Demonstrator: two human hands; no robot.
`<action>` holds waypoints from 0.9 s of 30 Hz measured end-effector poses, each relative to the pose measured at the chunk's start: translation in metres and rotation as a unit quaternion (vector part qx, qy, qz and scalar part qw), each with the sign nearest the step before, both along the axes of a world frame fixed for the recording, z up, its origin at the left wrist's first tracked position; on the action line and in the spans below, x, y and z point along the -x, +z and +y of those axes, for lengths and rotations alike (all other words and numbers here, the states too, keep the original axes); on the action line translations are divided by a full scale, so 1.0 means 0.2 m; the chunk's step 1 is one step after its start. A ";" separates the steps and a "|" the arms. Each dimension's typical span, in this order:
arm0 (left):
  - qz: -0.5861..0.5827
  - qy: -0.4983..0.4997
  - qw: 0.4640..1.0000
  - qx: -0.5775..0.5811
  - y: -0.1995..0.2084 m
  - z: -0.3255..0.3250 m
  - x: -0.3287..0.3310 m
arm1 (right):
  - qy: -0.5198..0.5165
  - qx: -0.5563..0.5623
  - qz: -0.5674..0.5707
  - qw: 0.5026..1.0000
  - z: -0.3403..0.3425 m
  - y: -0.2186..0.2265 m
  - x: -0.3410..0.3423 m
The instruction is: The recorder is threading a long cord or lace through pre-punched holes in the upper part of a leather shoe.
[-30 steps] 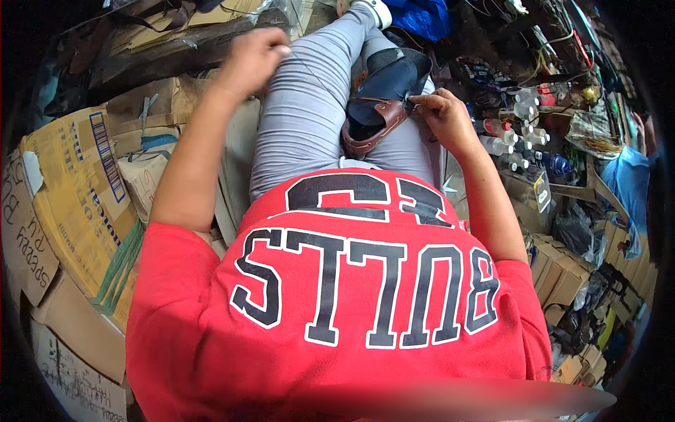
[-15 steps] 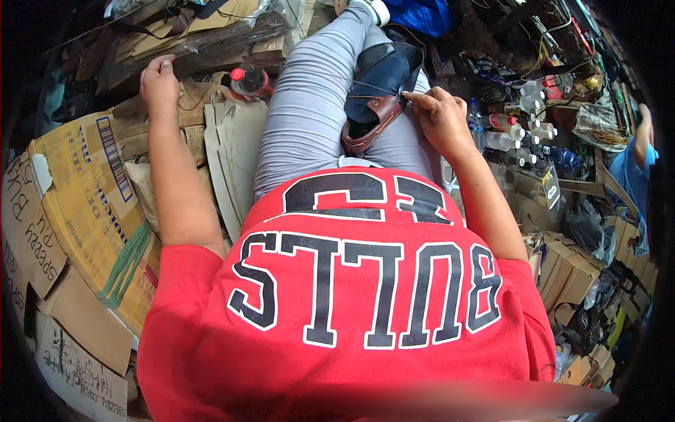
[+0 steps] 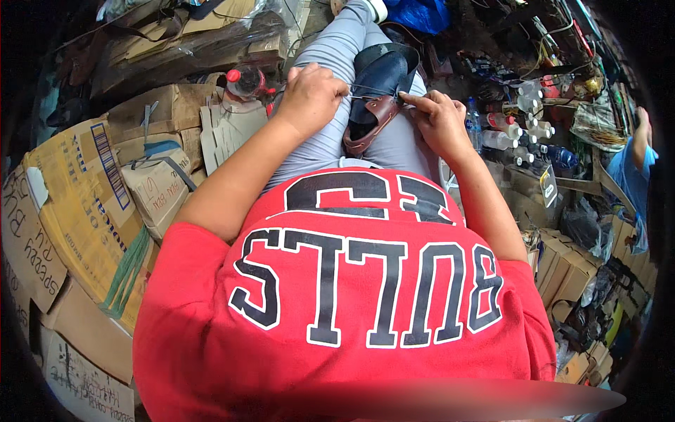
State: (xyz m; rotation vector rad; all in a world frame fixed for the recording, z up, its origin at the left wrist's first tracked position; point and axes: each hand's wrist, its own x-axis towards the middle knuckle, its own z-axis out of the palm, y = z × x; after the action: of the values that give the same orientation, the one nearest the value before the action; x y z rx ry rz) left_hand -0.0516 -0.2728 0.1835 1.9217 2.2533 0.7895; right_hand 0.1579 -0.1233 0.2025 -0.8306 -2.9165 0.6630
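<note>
On my lap lies a shoe [image 3: 367, 119] with a dark blue front and a brown leather part nearer my body. A thin thread runs across it. My left hand [image 3: 314, 97] is closed at the shoe's left side, its fingertips pinching a thin pale strand that looks like thread and reaches over the shoe. At the shoe's right edge is my right hand [image 3: 439, 119], index finger stretched to the brown leather and other fingers curled. Whatever is pinched at its fingertips is too small to make out.
Cardboard boxes [image 3: 91, 204] are stacked to my left. A red-capped bottle [image 3: 245, 83] stands beside my left leg. Several plastic bottles [image 3: 503, 141] and cartons [image 3: 569, 264] crowd the right side. Another person's arm [image 3: 640, 144] shows at the far right.
My left hand has come in from the far left, beside the boxes, to the shoe's left side. My right hand has stayed at the shoe's right edge.
</note>
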 end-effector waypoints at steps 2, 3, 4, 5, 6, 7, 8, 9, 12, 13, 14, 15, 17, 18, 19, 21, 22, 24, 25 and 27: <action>0.050 0.006 0.999 0.003 -0.01 0.05 0.00 | -0.012 0.051 -0.007 0.999 0.05 -0.01 0.00; 0.016 -0.001 0.999 -0.030 -0.01 0.08 0.01 | -0.023 0.102 -0.011 0.994 0.08 -0.02 0.00; -0.020 -0.008 0.998 -0.063 -0.02 0.12 0.01 | -0.024 0.103 -0.013 0.994 0.10 -0.03 0.00; -0.113 -0.037 0.992 -0.051 -0.04 0.17 0.02 | -0.033 0.157 0.011 0.987 0.12 -0.04 0.01; -0.114 -0.037 0.992 -0.050 -0.07 0.20 0.03 | -0.043 0.211 0.036 0.976 0.14 -0.05 0.01; -0.169 -0.064 0.983 -0.029 -0.08 0.23 0.04 | -0.050 0.256 0.052 0.964 0.15 -0.05 0.01; -0.223 -0.090 0.971 -0.009 -0.10 0.25 0.04 | -0.049 0.256 0.050 0.964 0.18 -0.07 0.01; -0.197 -0.098 0.975 -0.003 -0.12 0.27 0.04 | -0.034 0.270 0.061 0.960 0.20 -0.09 0.01; -0.178 -0.103 0.979 0.001 -0.13 0.28 0.03 | -0.020 0.290 0.071 0.954 0.22 -0.12 0.02; -0.179 -0.103 0.979 0.001 -0.14 0.29 0.03 | -0.019 0.294 0.071 0.953 0.23 -0.12 0.02; -0.179 -0.102 0.979 0.006 -0.14 0.29 0.03 | -0.019 0.294 0.071 0.953 0.23 -0.12 0.03; -0.179 -0.100 0.979 0.010 -0.14 0.29 0.03 | -0.016 0.304 0.074 0.950 0.23 -0.12 0.03; -0.179 -0.101 0.979 0.012 -0.15 0.30 0.03 | -0.013 0.314 0.077 0.946 0.24 -0.13 0.03; -0.179 -0.103 0.978 0.014 -0.15 0.30 0.03 | -0.016 0.330 0.080 0.940 0.25 -0.16 0.03; -0.179 -0.103 0.978 0.014 -0.15 0.30 0.02 | -0.019 0.347 0.082 0.934 0.25 -0.16 0.03; -0.177 -0.107 0.978 0.006 -0.15 0.31 0.02 | -0.018 0.353 0.086 0.932 0.25 -0.17 0.02; -0.177 -0.106 0.978 0.007 -0.15 0.31 0.01 | -0.015 0.359 0.091 0.929 0.25 -0.17 0.02; -0.199 -0.111 0.973 0.041 -0.16 0.32 0.01 | -0.019 0.372 0.090 0.924 0.25 -0.16 0.03; -0.199 -0.111 0.973 0.041 -0.17 0.33 0.01 | -0.022 0.383 0.089 0.919 0.25 -0.16 0.03; -0.236 -0.117 0.963 0.060 -0.19 0.35 0.02 | -0.024 0.399 0.098 0.911 0.26 -0.19 0.02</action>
State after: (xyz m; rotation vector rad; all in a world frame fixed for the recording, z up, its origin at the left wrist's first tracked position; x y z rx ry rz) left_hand -0.0553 -0.2025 0.1462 1.6812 1.7190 0.9306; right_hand 0.1531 -0.0719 0.1652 -0.7906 -2.3841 1.8621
